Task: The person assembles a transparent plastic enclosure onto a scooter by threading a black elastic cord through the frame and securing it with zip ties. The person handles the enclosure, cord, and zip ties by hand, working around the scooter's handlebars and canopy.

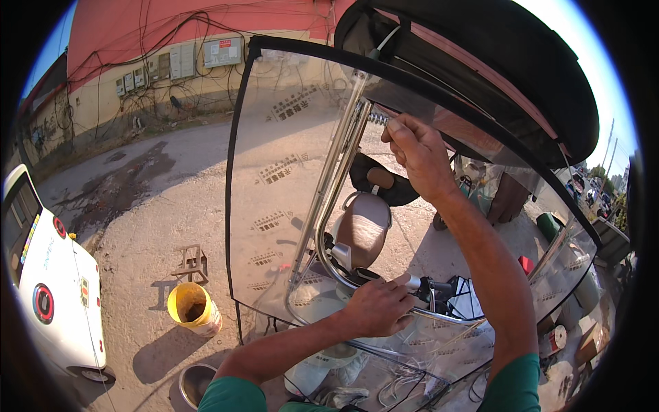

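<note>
A clear plastic windshield sheet (264,199) with black edging stands in front of me, dark print repeated on it. Behind it runs a bent silver metal tube frame (319,213). My right hand (420,154) is raised near the frame's upper end, thumb and fingers pinched on a short ridged metal piece, spring-like (377,119). Lower down, my left hand (379,307) curls over the bottom bend of the tube, beside a silver handlebar part (412,282). Its fingertips are partly hidden. A brown vehicle seat (362,230) shows through the plastic.
A black canopy (480,75) overhangs at the upper right. On the ground at left stand a yellow bucket (195,310), a small wooden stool (192,263) and a white vehicle (58,275). Loose cables (405,388) lie low in front. A wall with meter boxes (182,62) rises behind.
</note>
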`<state>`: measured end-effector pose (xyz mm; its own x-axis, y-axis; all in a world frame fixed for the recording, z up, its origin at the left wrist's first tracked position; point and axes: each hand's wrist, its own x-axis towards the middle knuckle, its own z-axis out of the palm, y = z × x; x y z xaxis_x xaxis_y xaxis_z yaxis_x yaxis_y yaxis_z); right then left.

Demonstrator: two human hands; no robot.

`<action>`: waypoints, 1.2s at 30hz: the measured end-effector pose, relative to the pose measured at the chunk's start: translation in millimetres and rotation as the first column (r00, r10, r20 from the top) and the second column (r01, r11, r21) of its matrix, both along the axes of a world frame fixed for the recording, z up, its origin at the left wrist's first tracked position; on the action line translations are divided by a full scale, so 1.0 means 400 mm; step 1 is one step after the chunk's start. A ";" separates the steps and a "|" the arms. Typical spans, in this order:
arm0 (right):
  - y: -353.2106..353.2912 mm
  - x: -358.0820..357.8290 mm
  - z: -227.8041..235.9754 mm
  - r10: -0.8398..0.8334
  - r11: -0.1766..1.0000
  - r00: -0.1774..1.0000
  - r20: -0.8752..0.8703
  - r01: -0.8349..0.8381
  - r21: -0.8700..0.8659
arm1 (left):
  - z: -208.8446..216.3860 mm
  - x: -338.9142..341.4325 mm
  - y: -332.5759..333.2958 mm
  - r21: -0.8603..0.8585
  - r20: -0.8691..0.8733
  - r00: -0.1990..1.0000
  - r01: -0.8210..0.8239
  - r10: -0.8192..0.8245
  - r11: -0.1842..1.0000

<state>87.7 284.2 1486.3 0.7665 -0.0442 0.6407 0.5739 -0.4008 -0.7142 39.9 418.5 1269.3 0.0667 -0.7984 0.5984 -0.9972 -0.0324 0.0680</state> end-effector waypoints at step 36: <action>-0.391 -0.616 -0.516 -0.505 0.361 0.862 -0.043 0.165 -0.918 | 0.051 -0.026 -0.100 0.419 -0.011 0.985 -0.154 0.174 0.895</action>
<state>-158.9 127.8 1279.9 0.9605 0.0998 0.2598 0.0867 -0.9943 0.0616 29.5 378.5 1289.8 0.2382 -0.9486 0.2085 -0.9712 -0.2308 0.0594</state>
